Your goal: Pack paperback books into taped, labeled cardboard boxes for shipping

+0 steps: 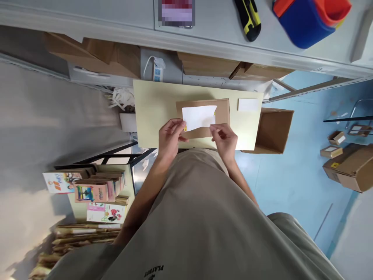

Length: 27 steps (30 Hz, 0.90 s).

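Observation:
Between my hands a white paper label with small yellow marks at its edges is stretched over a brown cardboard box. My left hand pinches the label's lower left corner. At its lower right corner, my right hand pinches the edge between thumb and fingers. The label's surface curves slightly, and I cannot tell how much of it touches the box. Beneath lies a pale yellow tabletop, with a small white stack of paper on its right side.
An open carton stands right of the table. Above are a grey shelf edge, a utility knife and a blue and red tape dispenser. A power strip sits behind the table. Books are stacked at lower left.

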Available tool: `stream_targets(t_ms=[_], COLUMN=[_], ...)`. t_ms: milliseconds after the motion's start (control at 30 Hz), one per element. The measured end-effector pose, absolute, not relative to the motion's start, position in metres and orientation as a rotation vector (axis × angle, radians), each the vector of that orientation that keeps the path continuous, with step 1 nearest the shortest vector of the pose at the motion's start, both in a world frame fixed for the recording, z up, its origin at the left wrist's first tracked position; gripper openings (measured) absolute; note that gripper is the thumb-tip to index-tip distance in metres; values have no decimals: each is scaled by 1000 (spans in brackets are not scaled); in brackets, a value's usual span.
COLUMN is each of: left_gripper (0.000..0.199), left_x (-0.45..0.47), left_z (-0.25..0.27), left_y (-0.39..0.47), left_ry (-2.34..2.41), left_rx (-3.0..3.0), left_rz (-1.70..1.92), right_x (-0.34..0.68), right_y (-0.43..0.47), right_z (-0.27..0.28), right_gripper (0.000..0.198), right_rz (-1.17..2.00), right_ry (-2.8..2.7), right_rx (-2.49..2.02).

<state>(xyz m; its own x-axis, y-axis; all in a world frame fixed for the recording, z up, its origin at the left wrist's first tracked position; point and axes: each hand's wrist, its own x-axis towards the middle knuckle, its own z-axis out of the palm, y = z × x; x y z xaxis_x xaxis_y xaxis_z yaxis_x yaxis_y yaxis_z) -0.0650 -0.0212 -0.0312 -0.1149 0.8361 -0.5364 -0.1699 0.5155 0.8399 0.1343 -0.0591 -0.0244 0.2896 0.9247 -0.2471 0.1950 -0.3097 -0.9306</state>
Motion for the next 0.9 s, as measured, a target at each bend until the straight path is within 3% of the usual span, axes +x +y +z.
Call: stream_targets(t_ms=[300, 900], left_gripper=[47, 45], left_x=[-42, -33], left_z=[-21, -30], left_y=[-31, -31], left_ry=[1544, 1608], left_rx=[543, 521], left_rz=[947, 887], right_x=[189, 192], right_y=[-38, -33], right_z=[-71, -96], right_gripper=[42, 70], right_rz=[1488, 1656], right_ry=[-726, -730], right_rx=[-1679, -1654])
